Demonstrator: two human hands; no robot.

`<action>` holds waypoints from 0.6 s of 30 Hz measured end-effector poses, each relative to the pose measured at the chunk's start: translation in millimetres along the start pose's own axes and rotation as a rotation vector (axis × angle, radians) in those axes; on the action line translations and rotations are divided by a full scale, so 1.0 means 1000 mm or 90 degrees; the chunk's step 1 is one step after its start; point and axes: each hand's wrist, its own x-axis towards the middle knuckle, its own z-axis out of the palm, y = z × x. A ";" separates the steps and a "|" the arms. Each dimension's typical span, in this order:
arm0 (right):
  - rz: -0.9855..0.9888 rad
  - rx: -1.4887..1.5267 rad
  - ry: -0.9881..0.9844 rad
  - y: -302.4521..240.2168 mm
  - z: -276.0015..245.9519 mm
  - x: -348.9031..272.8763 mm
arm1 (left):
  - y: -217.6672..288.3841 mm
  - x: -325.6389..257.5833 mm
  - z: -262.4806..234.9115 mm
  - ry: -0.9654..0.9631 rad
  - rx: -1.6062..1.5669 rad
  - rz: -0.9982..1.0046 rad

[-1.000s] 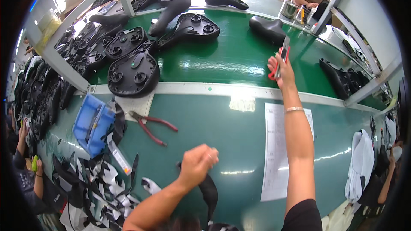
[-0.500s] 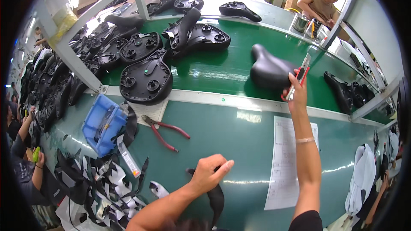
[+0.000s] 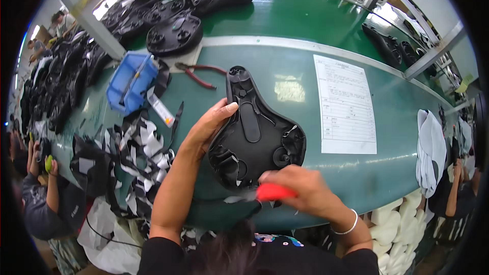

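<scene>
A black bicycle saddle point(image 3: 257, 130) lies underside up at the centre of the frame on the green tabletop point(image 3: 326, 173). The left hand point(image 3: 209, 127) steadies its left edge, fingers spread and pressed against the shell. The right hand point(image 3: 300, 193), at lower centre, has its fingers closed round a red-handled tool point(image 3: 272, 192) held at the saddle's near edge. To work well, I judge the left hand should press firmly so the saddle cannot slide, and the tool should follow the rim closely. Pliers point(image 3: 196, 74) lie at upper left.
</scene>
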 end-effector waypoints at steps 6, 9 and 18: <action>0.027 -0.205 0.162 0.014 -0.029 -0.040 | 0.022 -0.033 0.004 -0.014 0.201 0.009; -0.120 -0.371 0.036 0.015 -0.049 -0.016 | 0.041 -0.037 0.022 0.012 0.348 0.001; 0.107 -0.315 0.050 0.007 0.008 -0.065 | 0.033 -0.047 0.008 0.078 0.416 0.038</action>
